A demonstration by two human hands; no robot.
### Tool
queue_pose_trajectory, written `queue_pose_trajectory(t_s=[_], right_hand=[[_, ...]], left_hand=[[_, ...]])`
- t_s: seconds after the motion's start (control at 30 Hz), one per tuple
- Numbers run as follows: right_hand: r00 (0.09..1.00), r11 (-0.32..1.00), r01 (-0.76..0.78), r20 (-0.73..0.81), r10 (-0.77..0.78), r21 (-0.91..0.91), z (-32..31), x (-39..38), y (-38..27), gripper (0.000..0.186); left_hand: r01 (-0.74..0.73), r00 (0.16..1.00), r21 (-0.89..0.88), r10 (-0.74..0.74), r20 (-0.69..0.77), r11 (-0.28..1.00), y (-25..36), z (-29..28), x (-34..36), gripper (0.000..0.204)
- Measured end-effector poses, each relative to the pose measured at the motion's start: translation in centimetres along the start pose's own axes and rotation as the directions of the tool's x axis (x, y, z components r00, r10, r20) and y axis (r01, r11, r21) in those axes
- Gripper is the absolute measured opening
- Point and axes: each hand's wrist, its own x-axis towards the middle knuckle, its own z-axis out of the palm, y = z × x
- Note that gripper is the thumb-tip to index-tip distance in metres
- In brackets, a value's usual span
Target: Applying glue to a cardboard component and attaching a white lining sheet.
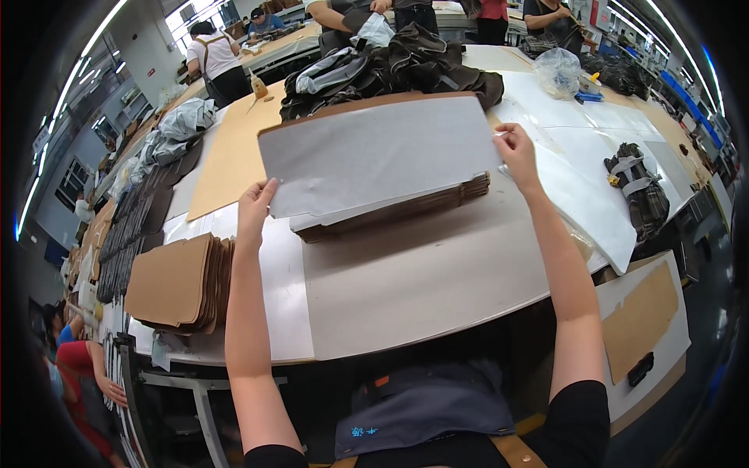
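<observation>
A wide, flat panel (378, 156), pale grey on top with a brown far edge, is held up slightly tilted over the table. My left hand (256, 209) pinches its left edge near the lower corner, thumb on top. At the opposite edge my right hand (516, 156) is closed in a pinch, its fingertips at the panel's side. Beneath the panel lies a stack of brown panels (406, 209), mostly hidden by it. Another stack of brown panels (170, 282) with rounded corners sits on the table, left of my left forearm.
Dark and grey cloth pieces (390, 69) are heaped beyond the panel. Dark strips (133, 234) run along the left side. A clear plastic bag (558, 72) and a tied plaid bundle (641, 191) lie to the right. Several people work around the tables.
</observation>
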Motion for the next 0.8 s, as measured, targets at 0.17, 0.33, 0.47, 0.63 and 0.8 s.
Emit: queue_pose_trajectory(t_s=[0.17, 0.33, 0.47, 0.63, 0.8], right_hand=[[0.998, 0.941, -0.036, 0.039, 0.052, -0.337, 3.1, 1.8, 7.6, 0.021], [0.992, 0.951, -0.09, 0.061, 0.113, -0.296, 3.0, 0.9, 8.1, 0.019], [0.995, 0.965, -0.049, 0.071, 0.07, -0.259, 3.8, 1.3, 7.2, 0.018], [0.991, 0.945, -0.015, 0.121, 0.058, -0.327, 2.4, 1.2, 7.6, 0.019], [1.0, 0.91, -0.004, -0.017, -0.004, -0.416, 3.5, -0.7, 5.2, 0.024]], left_hand=[[0.21, 0.972, 0.046, -0.214, 0.098, 0.977, -7.6, 2.2, 3.3, 0.034], [0.262, 0.958, -0.031, -0.256, 0.129, 0.965, -7.9, 2.5, 2.7, 0.035], [0.297, 0.948, -0.068, -0.286, 0.139, 0.952, -8.4, 1.1, 2.8, 0.036], [0.316, 0.944, -0.06, -0.307, 0.124, 0.947, -7.8, 3.3, 2.9, 0.033], [0.271, 0.957, -0.02, -0.267, 0.118, 0.962, -10.6, 1.3, 2.2, 0.032]])
